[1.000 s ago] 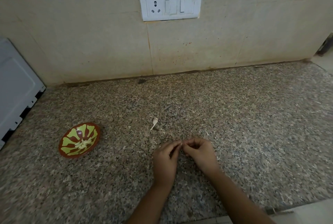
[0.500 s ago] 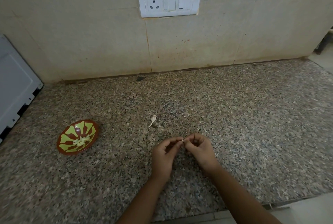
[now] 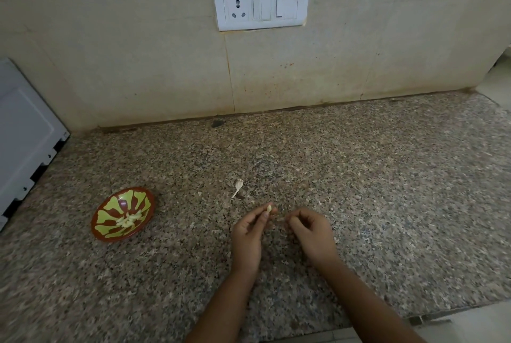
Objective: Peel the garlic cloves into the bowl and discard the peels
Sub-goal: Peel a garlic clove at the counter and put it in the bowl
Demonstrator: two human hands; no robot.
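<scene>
the garlic clove (image 3: pixel 269 208) is a small, pale yellowish piece, slightly pointed, and too small to tell how much skin is left on it. the left hand (image 3: pixel 247 235) is low over the speckled granite surface (image 3: pixel 373 190), its forearm coming in from the bottom edge. its thumb and forefinger reach forward and pinch the clove at their tips, and its other fingers are loosely curled beneath.

the right hand (image 3: pixel 311 232) is just beside the left, with a small gap between them. its back faces up and its fingers curl inward, thumb and forefinger tips drawn together. a faint pale sliver shows at those tips, but i cannot tell whether it is held. the clove is at the left fingertips only, clear of the right hand, near the front middle of the surface.

a loose peel (image 3: pixel 238 187) with a thin tail lies on the surface just beyond the left hand. well to the left stands the bowl (image 3: pixel 110 203), brown-rimmed with green petals, holding a small heap of peeled cloves (image 3: pixel 129 220). a white switch plate (image 3: pixel 261 5) is on the tiled wall behind.
</scene>
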